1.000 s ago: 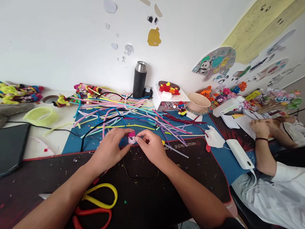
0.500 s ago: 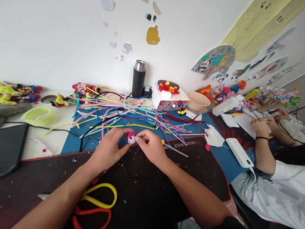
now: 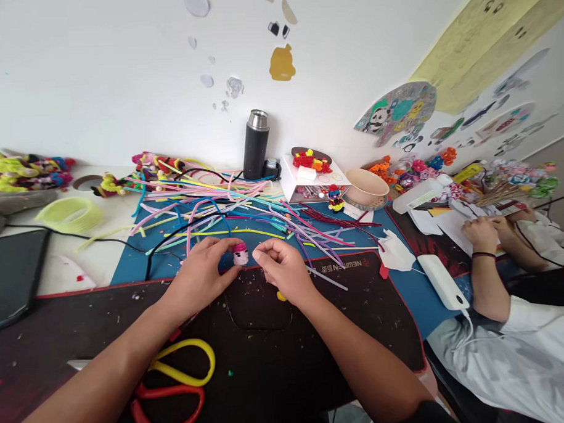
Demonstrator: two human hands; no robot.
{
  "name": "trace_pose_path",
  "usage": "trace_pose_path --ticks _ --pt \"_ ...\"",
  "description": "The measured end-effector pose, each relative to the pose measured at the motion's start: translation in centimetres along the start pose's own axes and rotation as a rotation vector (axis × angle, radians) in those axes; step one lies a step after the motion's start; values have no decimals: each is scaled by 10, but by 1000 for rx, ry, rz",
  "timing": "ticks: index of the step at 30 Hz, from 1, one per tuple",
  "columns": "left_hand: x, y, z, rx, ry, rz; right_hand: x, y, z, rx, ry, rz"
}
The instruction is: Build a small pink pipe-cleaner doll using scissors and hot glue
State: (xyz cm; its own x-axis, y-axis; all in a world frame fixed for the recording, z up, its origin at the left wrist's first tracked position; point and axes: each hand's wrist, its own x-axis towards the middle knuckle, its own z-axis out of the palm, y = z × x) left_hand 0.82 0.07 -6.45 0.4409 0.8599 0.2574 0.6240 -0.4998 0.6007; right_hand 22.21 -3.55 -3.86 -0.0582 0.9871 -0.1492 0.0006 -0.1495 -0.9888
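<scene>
Dark matting [image 3: 264, 372] spreads below the left hand [image 3: 201, 271], which holds a small pink-topped figure [image 3: 240, 256], and the right hand [image 3: 284, 270] just beside it, fingers narrowed, contents impossible to tell, in seemingly fine work calling for steadiness next.

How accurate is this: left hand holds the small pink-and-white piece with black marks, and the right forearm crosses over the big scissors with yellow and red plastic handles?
Wrong forearm: the head view shows the left forearm crossing over the scissors. The left hand does hold the pink-and-white piece.
</scene>
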Motion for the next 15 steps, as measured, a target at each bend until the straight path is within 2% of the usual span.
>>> trace_pose_path --ticks 4,8,11,15 --pt "-2 -6 8 103 3 46 -4 -8 3 224 -52 66" --pt "-3 -9 11 180 50 59 -9 -16 7 319 -68 102" --pt "-3 -4 6 127 107 103 -11 -21 9 365 -89 110" --pt "-2 12 -10 -43 214 189 -13 -23 10 394 -110 112"
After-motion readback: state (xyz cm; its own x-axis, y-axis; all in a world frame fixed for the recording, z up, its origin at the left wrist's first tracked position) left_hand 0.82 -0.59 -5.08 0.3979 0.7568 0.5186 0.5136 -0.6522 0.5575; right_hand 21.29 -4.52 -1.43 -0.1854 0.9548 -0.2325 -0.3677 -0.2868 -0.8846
